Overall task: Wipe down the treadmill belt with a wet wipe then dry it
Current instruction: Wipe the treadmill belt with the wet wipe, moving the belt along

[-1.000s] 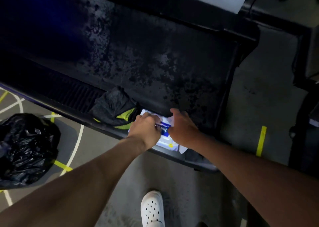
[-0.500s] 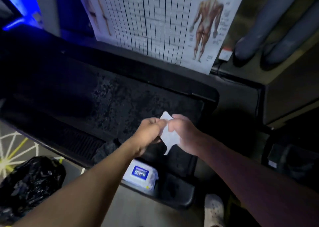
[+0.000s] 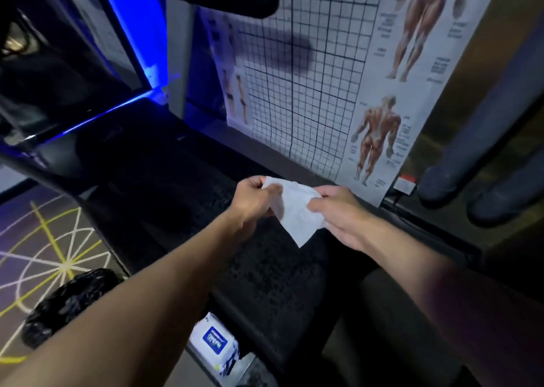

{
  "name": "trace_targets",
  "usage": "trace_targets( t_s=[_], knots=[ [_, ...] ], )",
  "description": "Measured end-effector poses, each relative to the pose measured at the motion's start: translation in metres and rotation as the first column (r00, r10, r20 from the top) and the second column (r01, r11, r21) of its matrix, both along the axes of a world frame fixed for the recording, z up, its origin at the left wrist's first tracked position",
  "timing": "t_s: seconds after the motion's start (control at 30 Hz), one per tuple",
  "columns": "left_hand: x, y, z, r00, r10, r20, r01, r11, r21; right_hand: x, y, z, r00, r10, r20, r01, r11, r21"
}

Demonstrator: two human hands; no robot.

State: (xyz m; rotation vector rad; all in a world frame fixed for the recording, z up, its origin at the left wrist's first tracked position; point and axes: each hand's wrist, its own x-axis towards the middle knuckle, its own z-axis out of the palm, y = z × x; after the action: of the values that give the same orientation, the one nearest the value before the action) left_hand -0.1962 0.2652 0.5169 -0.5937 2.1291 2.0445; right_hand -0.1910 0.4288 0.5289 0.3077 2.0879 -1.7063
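One wet wipe [image 3: 294,213] between both hands [image 3: 253,199] [image 3: 338,219]

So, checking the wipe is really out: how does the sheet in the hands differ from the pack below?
The wet wipe is held up, pinched by the left hand and right hand; the wipe pack lies untouched by the treadmill belt's edge. The wet wipe is one thin plain sheet; the wipe pack is bulky with a blue label. Both are white.
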Motion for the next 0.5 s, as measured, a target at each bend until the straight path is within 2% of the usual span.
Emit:
trace_targets(
  t_s=[0.17,0.33,0.5],
  knots=[
    [-0.024,-0.011,0.032,0.999,0.033,-0.022,-0.029,0.989,0.148,-0.042,-0.018,0.029,0.998,0.027,-0.059,-0.032,0.996,-0.084],
    [-0.055,-0.028,0.046,0.994,0.093,-0.051,-0.082,0.979,0.187,-0.085,-0.044,0.047,0.993,0.078,-0.093,-0.094,0.978,-0.187],
    [-0.112,-0.066,0.045,0.982,0.185,-0.031,-0.175,0.962,0.209,-0.151,-0.086,0.045,0.984,0.152,-0.092,-0.167,0.967,-0.192]
  ],
)
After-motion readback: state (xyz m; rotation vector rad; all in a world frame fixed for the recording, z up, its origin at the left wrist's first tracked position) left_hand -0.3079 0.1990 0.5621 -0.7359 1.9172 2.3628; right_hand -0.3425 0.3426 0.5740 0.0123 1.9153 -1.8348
